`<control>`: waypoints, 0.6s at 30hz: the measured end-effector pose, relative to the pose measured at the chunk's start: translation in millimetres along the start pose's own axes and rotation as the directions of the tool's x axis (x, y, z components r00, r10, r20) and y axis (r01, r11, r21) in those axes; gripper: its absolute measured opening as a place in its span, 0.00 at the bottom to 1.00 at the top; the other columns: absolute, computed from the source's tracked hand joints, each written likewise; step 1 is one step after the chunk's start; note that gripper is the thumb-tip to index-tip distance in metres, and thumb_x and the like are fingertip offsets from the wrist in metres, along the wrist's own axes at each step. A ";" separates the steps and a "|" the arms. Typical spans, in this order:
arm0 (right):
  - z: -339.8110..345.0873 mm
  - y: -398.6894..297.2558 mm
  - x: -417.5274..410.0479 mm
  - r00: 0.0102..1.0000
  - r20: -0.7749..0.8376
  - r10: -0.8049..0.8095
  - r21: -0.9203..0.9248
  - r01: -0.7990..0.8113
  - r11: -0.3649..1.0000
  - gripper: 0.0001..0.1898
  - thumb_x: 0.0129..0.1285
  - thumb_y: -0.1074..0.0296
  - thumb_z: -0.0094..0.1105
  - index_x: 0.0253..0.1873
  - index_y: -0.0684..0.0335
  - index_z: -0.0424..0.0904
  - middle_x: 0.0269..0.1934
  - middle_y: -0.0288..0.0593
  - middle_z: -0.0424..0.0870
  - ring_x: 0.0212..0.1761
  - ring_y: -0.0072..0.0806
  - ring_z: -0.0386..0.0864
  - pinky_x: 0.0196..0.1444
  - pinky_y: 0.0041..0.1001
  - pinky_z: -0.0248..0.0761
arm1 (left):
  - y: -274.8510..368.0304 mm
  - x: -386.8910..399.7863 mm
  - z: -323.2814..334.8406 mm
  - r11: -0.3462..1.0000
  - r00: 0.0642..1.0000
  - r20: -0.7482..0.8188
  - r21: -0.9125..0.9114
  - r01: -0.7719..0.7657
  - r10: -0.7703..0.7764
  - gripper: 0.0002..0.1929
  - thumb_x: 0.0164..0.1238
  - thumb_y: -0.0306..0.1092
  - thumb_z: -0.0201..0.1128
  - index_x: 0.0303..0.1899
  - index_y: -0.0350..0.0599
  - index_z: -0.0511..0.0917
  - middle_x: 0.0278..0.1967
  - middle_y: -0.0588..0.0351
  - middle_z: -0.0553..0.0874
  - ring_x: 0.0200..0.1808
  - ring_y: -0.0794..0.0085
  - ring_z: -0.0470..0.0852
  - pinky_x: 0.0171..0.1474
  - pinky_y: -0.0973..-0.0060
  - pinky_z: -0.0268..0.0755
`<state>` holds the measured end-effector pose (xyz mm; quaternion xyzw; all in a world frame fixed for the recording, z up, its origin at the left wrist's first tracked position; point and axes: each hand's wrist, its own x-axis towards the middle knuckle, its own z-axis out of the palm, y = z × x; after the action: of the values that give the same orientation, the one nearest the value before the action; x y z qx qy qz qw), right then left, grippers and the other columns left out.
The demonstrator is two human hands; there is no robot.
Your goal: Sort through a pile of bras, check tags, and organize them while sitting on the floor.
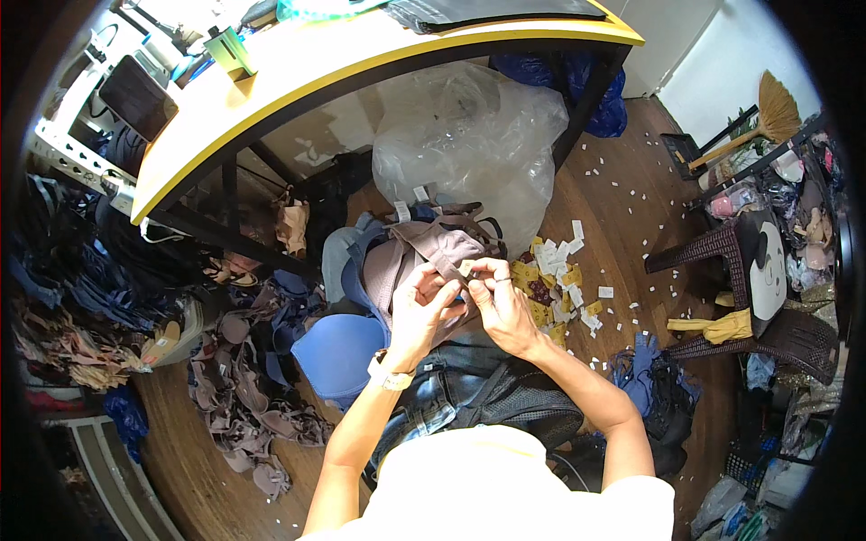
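A mauve bra (379, 277) lies over my lap, and its band is stretched up between my hands. My left hand (421, 314) pinches the band between thumb and fingers. At the same band, my right hand (504, 308) grips with thumb and forefinger, beside a small yellowish tag (466, 268). Whether the tag is attached to the fabric cannot be told. Blue bras, one with a large cup (340, 357), rest against the mauve one on my left. White paper tags (556, 257) and yellow printed tags (540, 312) are heaped just beyond my right hand.
A yellow-edged table (379, 51) stands ahead, with a large clear plastic bag (467, 135) beneath it. Mauve bras (254, 399) pile on the floor at left. To the right are a dark plastic stool (727, 253), blue and black garments (653, 385) and scattered paper bits.
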<state>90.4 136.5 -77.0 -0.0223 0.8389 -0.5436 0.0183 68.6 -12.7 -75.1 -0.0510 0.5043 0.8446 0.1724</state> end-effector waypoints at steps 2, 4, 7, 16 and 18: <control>0.1 -2.4 -0.7 1.000 0.009 0.004 0.010 -0.004 1.000 0.19 0.69 0.58 0.44 0.56 0.64 0.59 0.44 0.52 0.79 0.43 0.41 0.80 0.45 0.33 0.71 | 0.4 -0.1 0.3 1.000 1.000 -0.001 -0.012 0.005 -0.005 0.13 0.60 0.25 0.62 0.45 0.41 0.70 0.37 0.58 0.79 0.37 0.79 0.78 0.37 0.78 0.80; 0.3 -3.1 -1.0 1.000 0.018 0.008 0.020 -0.008 1.000 0.18 0.69 0.58 0.44 0.56 0.64 0.59 0.44 0.52 0.79 0.43 0.41 0.80 0.46 0.33 0.70 | 4.3 -1.4 2.5 1.000 1.000 -0.007 0.000 0.000 0.000 0.13 0.60 0.25 0.62 0.45 0.41 0.70 0.36 0.60 0.79 0.37 0.79 0.78 0.36 0.78 0.80; 0.4 -2.7 -0.8 1.000 -0.002 -0.022 0.014 0.022 1.000 0.18 0.69 0.60 0.44 0.56 0.64 0.59 0.42 0.51 0.79 0.39 0.37 0.80 0.42 0.30 0.70 | 2.1 0.1 1.1 1.000 1.000 0.005 0.014 0.015 -0.015 0.13 0.60 0.25 0.62 0.45 0.41 0.70 0.35 0.60 0.78 0.37 0.79 0.78 0.36 0.79 0.80; -24.5 51.6 8.7 0.958 -0.277 0.074 0.334 0.024 0.942 0.20 0.67 0.59 0.51 0.55 0.66 0.62 0.28 0.33 0.69 0.26 0.16 0.63 0.28 0.19 0.61 | -3.3 4.2 0.0 0.970 0.998 -0.055 0.244 0.009 0.005 0.05 0.60 0.28 0.63 0.29 0.40 0.75 0.23 0.61 0.78 0.24 0.82 0.78 0.25 0.85 0.75; -43.8 64.7 2.9 0.957 -0.270 0.103 0.000 -0.107 0.994 0.19 0.63 0.58 0.56 0.51 0.65 0.67 0.24 0.32 0.66 0.24 0.15 0.61 0.25 0.19 0.58 | -1.3 6.2 -0.3 0.938 0.990 -0.115 0.330 0.111 -0.077 0.06 0.62 0.30 0.60 0.29 0.40 0.74 0.18 0.60 0.79 0.09 0.81 0.68 0.16 0.84 0.64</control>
<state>84.0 202.7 -118.2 0.0961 0.8375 -0.5337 -0.0675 63.2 -10.9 -78.0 -0.0873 0.6456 0.7336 0.1934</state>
